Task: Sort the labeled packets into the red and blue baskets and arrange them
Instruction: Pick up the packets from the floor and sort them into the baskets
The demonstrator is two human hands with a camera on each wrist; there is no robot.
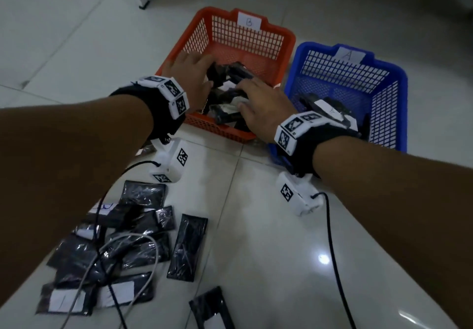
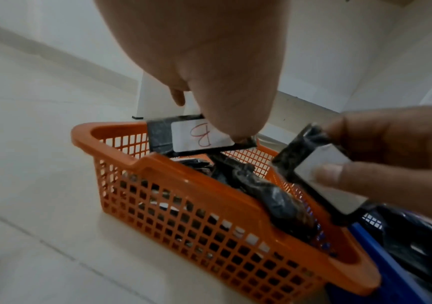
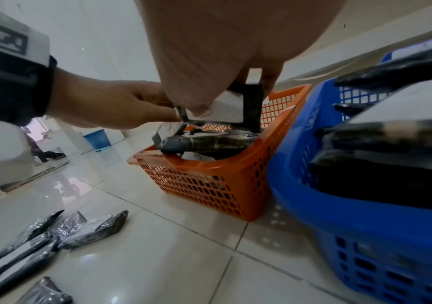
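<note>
Both hands are over the red basket (image 1: 289,44), which carries a "B" tag and holds several black packets (image 1: 225,98). My left hand (image 1: 202,72) pinches a black packet with a white "B" label (image 2: 201,136) above the basket's far end, thumb on top. My right hand (image 1: 256,98) grips another black packet with a white label (image 2: 321,174) beside it, tilted on edge; its letter is not readable. The blue basket (image 1: 384,113), tagged "A", stands against the red one on the right and holds packets, one labelled "A" (image 1: 330,109).
Several loose black packets (image 1: 189,246) lie on the white tiled floor at lower left, some label up. Cables (image 1: 332,252) trail from both wrist units across the floor. A white cabinet foot (image 1: 144,6) stands beyond the baskets at the upper left.
</note>
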